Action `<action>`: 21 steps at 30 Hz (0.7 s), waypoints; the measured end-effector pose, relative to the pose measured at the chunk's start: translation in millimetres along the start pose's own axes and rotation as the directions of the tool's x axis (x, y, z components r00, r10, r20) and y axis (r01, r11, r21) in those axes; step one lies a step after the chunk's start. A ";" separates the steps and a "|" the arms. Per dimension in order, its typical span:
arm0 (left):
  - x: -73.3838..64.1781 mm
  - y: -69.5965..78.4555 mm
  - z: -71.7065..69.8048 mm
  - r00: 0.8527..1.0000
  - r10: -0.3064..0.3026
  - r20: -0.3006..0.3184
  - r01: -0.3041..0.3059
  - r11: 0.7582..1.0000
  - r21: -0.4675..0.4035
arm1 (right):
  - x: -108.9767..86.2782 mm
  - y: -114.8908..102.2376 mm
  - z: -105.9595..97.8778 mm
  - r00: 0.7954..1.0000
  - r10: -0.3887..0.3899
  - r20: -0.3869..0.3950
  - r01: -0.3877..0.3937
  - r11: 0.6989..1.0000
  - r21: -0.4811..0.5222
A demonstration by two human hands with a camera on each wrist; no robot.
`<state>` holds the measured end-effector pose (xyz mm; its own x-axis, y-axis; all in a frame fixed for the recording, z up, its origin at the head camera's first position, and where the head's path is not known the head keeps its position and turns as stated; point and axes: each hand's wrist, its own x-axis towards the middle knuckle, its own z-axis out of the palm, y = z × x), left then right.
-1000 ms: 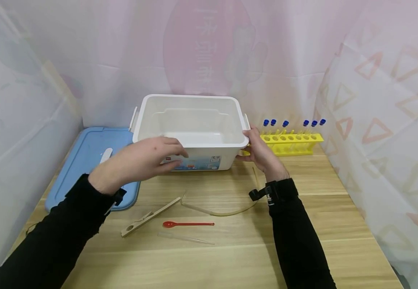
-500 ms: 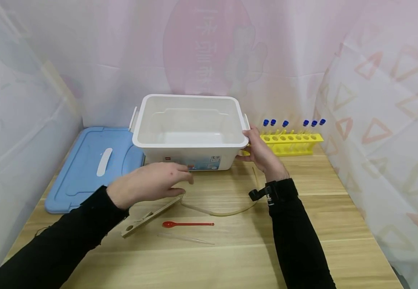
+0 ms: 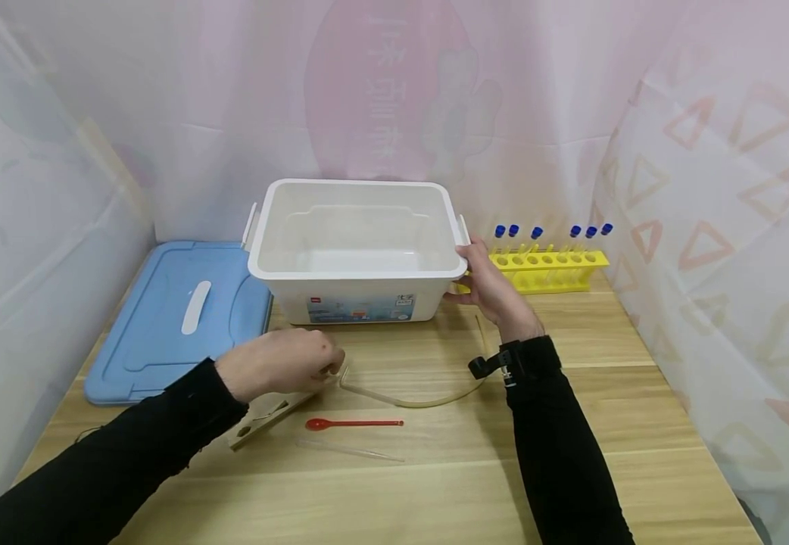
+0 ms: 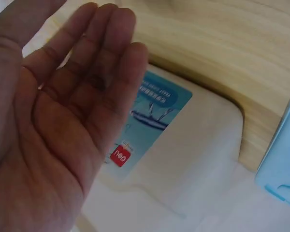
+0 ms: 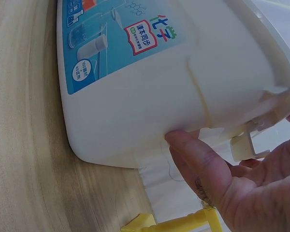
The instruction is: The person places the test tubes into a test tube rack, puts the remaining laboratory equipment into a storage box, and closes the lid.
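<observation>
My left hand [image 3: 285,365] is over the table at the upper end of a wooden test tube clamp [image 3: 253,433], beside one end of the thin bent tubing [image 3: 404,404]. In the left wrist view its fingers [image 4: 118,77] are only slightly bent, with nothing visible between them; the thumb tip is out of frame. My right hand [image 3: 497,291] grips the right side of a white plastic storage box [image 3: 360,288] near its handle. Fingers reach up to the rim, while the thumb [image 5: 195,152] presses the wall lower down. The box stands upright, with a blue label on its front.
A blue lid [image 3: 142,318] lies left of the box. Behind the right hand stands a yellow test tube rack [image 3: 551,281] with several blue-capped tubes. A red spoon [image 3: 353,424] and a clear thin tube [image 3: 350,452] lie in front. White curtains hang around the table [image 3: 435,499].
My left hand has come down from the box's front to the clamp's upper end, its fingers bending downward. The right hand keeps its hold, and the box has not moved.
</observation>
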<state>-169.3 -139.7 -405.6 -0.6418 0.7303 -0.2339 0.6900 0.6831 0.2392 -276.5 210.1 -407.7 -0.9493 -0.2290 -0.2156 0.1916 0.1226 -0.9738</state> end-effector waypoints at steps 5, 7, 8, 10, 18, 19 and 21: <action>0.7 -0.3 8.0 0.995 -0.094 0.033 0.094 0.995 0.023 | 0.3 -0.5 0.6 1.000 0.004 -0.002 -0.004 1.000 0.001; 1.8 -0.5 11.0 0.991 -0.126 0.052 0.126 0.992 0.010 | 0.6 -0.4 0.6 1.000 0.004 -0.002 -0.004 1.000 0.001; 2.5 -1.0 12.8 0.989 -0.137 0.058 0.137 0.991 -0.002 | 0.6 -0.3 0.5 1.000 0.004 -0.003 -0.004 1.000 0.000; 3.4 -1.8 16.2 0.985 -0.159 0.062 0.161 0.987 -0.027 | 0.6 -0.3 0.4 1.000 0.003 -0.001 -0.003 1.000 -0.002; 6.4 -4.2 27.7 0.981 -0.191 0.019 0.192 0.977 -0.094 | 1.3 0.8 -1.4 1.000 0.005 0.002 -0.005 1.000 0.005; 6.7 -4.0 28.3 0.981 -0.192 0.020 0.193 0.976 -0.099 | 1.3 0.9 -1.5 1.000 0.004 0.003 -0.004 1.000 0.007; 6.9 -3.6 29.1 0.981 -0.194 0.022 0.195 0.975 -0.108 | 1.1 1.1 -1.8 1.000 0.006 0.003 -0.006 1.000 0.009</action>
<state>-166.5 -137.3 -435.4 -0.7557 0.5839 -0.2966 0.5114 0.8090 0.2897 -277.8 211.7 -408.9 -0.9473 -0.2312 -0.2218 0.1996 0.1157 -0.9730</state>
